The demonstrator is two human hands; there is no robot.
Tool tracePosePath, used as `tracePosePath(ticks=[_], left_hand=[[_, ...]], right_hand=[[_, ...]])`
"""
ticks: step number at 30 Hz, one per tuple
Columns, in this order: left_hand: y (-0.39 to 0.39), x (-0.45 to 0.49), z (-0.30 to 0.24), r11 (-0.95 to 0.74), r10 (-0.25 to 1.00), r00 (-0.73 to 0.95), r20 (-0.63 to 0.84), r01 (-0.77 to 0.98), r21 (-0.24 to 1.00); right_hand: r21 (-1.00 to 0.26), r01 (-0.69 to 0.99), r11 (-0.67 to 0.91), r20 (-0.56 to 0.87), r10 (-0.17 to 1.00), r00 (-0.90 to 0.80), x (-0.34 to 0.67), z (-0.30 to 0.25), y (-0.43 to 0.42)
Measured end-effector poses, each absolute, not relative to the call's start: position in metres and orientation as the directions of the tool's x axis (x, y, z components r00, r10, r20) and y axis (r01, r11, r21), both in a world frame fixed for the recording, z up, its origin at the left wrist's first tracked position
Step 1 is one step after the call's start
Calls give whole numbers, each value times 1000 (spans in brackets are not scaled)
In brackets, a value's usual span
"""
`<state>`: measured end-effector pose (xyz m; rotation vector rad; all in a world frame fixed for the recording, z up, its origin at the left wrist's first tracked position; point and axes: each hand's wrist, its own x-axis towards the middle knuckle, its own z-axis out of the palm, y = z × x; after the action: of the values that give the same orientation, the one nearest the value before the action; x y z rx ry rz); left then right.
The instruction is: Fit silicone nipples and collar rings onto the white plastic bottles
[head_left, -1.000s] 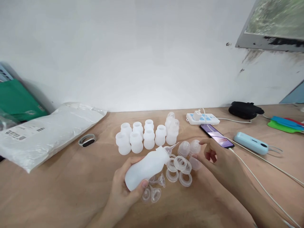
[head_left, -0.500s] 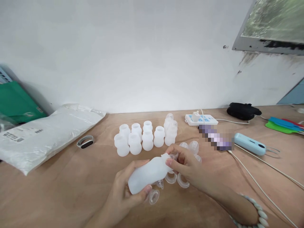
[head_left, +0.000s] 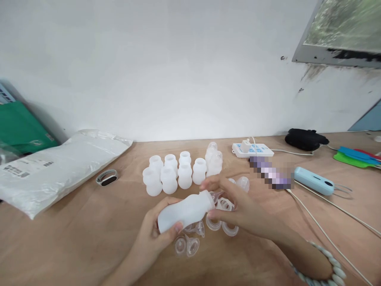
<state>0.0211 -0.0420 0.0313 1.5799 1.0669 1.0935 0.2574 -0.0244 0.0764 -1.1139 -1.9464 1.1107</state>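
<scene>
My left hand (head_left: pixel 151 234) is wrapped round the lower part of a frosted white bottle (head_left: pixel 184 212), which tilts to the right over the table. At the bottle's neck end, my right hand (head_left: pixel 241 206) has its thumb and fingers apart, close beside the rim and gripping nothing visible. Below and behind the hands lie clear teats (head_left: pixel 193 247), clear rings (head_left: pixel 230 229) and domed caps (head_left: pixel 243 184), partly hidden by my right hand. Farther back stand several white bottles (head_left: pixel 169 180) with open tops. To their right is a group of dome-topped bottles (head_left: pixel 214 163).
A grey wristband (head_left: pixel 107 178) and a white plastic parcel (head_left: pixel 65 163) are on the left. On the right lie a power strip (head_left: pixel 258 150), a blurred-out purple object (head_left: pixel 269 172), a light blue device (head_left: pixel 313 181), cables and a black pouch (head_left: pixel 306 139). A wall stands behind.
My right hand has let go of the bottle's neck and its fingers have spread. The bottle in my left hand has shifted slightly left and up, showing more teats below it.
</scene>
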Motion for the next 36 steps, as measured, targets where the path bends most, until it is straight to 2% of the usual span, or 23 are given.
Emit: tracePosePath(ticks=[2,7,10,13,18,22,26,30,36], left_hand=[[-41,21,34,-226,959,210,190,162,961],[-42,20,38,-225,957,224,187,158,962],[-43,19,35,-206,964,203,173,155,966],[-41,17,29,-113,973,208,96,71,991],[-37,15,28,16,955,296,21,-123,992],[-35,15,30,0,968,248,27,-110,994],[-36,13,26,-55,980,190,57,-17,998],[-38,13,24,-134,974,191,124,38,990],[-38,17,20,-178,970,164,179,-21,984]], right_hand=[[-897,325,299,129,881,-455,261,76,-24],[-899,381,215,24,894,-448,262,75,-24],[-884,300,357,186,860,-476,261,77,-24],[-827,217,519,373,795,-478,263,78,-22],[-795,173,582,483,779,-400,269,78,-20],[-862,210,461,344,837,-425,270,79,-24],[-897,249,366,197,834,-516,262,70,-32],[-880,270,391,244,860,-449,253,61,-33],[-826,413,383,240,902,-358,265,87,-24]])
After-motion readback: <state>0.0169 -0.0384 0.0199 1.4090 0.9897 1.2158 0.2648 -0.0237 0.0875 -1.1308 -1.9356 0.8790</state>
